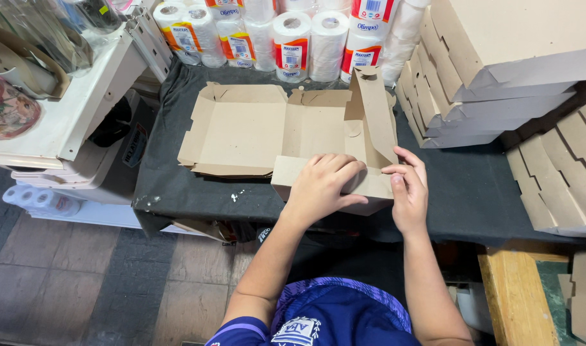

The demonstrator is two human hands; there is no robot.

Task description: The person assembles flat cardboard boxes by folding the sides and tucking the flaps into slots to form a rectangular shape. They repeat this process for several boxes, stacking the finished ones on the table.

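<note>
A white shelf stands at the left, beside the dark worktop. On the worktop lies a half-folded cardboard box, lid flat to the left, with paper rolls behind it. The left hand presses flat on the box's near flap, its grip open. The right hand, just beside it, pinches the box's right wall, which stands tilted. Folded boxes are stacked at the right.

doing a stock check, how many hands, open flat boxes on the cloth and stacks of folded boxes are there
hands: 2, left hand and right hand
open cardboard box being folded: 1
stacks of folded boxes: 2, upper stack and lower stack
total: 5
</note>
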